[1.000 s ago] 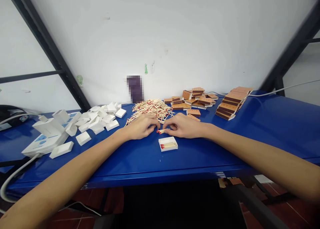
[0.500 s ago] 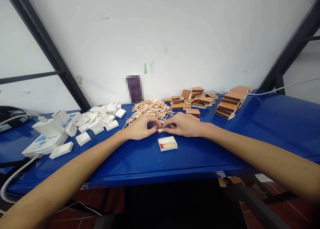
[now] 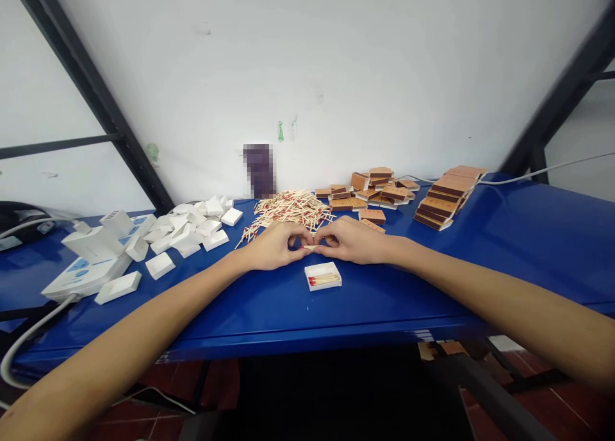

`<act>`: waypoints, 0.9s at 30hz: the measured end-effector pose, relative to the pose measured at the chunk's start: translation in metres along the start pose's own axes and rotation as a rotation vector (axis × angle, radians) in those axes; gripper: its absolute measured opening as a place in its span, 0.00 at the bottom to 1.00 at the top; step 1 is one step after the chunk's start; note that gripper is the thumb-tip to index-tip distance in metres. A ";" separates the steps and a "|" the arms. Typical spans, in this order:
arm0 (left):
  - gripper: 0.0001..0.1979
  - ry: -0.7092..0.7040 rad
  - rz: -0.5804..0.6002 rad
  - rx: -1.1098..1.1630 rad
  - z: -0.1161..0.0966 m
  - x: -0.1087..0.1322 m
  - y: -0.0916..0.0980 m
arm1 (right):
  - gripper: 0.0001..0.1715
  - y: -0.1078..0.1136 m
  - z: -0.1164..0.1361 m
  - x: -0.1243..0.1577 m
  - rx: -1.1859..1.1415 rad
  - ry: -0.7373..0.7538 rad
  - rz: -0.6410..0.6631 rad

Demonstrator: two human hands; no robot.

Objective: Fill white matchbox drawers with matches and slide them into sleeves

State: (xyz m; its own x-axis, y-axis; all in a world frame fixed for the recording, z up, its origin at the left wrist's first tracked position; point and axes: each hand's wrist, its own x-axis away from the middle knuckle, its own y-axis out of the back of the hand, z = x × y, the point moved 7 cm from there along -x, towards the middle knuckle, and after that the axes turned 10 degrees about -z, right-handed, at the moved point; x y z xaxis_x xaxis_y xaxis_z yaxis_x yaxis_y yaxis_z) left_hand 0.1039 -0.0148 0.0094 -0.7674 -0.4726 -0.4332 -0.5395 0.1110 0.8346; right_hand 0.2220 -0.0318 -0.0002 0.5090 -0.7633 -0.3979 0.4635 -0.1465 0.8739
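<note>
Between my fingertips, just in front of the match pile, is a small bunch of matches (image 3: 312, 248), mostly covered by the fingers. My left hand (image 3: 281, 245) pinches it at the red-headed end. From the other side my right hand (image 3: 353, 240) pinches the same matches, its thumb and fingers almost meeting those of the left. Right below the hands a white matchbox tray (image 3: 323, 288) lies on the blue table, with several red-headed matches (image 3: 324, 279) inside along its near side. Behind the hands spreads a heap of loose matches (image 3: 293, 209).
White trays (image 3: 189, 228) lie in a jumble at the left, beside a white power strip (image 3: 86, 277) with plugs and cables. Brown matchbox sleeves (image 3: 379, 190) are piled at the back right, and a leaning stack of sleeves (image 3: 449, 197) stands further right. The blue table (image 3: 375, 309) ends at a front edge.
The fingers of my left hand have closed over the match heads, so less of the bunch shows. The tray and piles look unmoved.
</note>
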 end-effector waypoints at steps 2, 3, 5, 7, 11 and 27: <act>0.09 -0.041 0.012 -0.082 -0.001 0.001 -0.001 | 0.17 0.000 0.001 0.000 -0.025 -0.013 0.009; 0.09 -0.058 0.018 -0.128 0.000 0.001 -0.001 | 0.16 -0.001 0.001 0.001 -0.036 -0.021 0.017; 0.09 -0.069 0.025 -0.208 0.001 0.002 -0.001 | 0.14 -0.002 0.002 0.001 -0.045 -0.032 0.031; 0.09 -0.083 0.046 -0.247 0.000 0.002 -0.001 | 0.12 -0.002 0.002 0.001 -0.034 -0.036 0.031; 0.09 -0.137 0.098 -0.300 -0.006 0.001 -0.002 | 0.12 -0.002 0.003 0.000 0.005 -0.035 0.018; 0.09 -0.066 0.242 -0.474 -0.002 0.002 -0.003 | 0.12 -0.004 0.001 0.001 0.046 -0.051 0.035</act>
State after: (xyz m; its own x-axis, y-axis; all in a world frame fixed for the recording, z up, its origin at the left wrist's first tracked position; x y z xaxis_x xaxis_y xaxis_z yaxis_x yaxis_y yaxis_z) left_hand 0.1048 -0.0178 0.0067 -0.8788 -0.4251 -0.2167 -0.1402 -0.2039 0.9689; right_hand 0.2199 -0.0324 -0.0037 0.4860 -0.7996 -0.3528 0.4116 -0.1467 0.8995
